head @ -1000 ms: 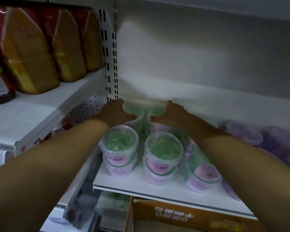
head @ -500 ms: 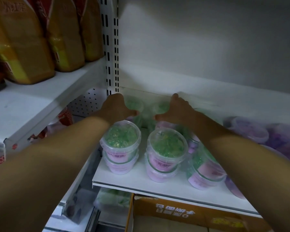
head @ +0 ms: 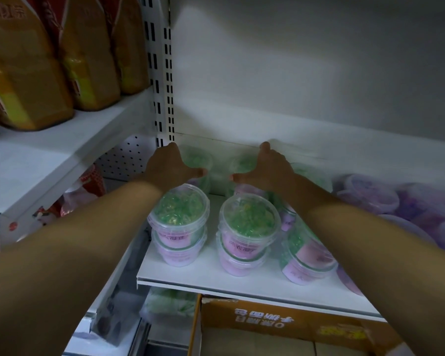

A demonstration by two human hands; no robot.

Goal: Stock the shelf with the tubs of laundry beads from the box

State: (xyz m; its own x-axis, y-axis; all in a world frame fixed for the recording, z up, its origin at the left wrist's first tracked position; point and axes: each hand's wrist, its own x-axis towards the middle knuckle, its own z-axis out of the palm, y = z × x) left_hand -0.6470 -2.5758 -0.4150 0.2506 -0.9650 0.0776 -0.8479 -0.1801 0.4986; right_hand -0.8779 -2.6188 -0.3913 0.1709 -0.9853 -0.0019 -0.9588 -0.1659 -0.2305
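Where the white shelf (head: 211, 274) meets the back wall, the left hand (head: 171, 165) lies over the far left tub (head: 199, 158) and the right hand (head: 267, 167) over the far right tub (head: 243, 161), thumbs stretched toward each other. The fingers are hidden past the knuckles, so I cannot tell whether they curl round the tubs. Nearer stand two-high stacks of green-bead tubs (head: 181, 209), with purple tubs (head: 370, 196) to the right. The cardboard box (head: 267, 327) sits below the shelf's near edge
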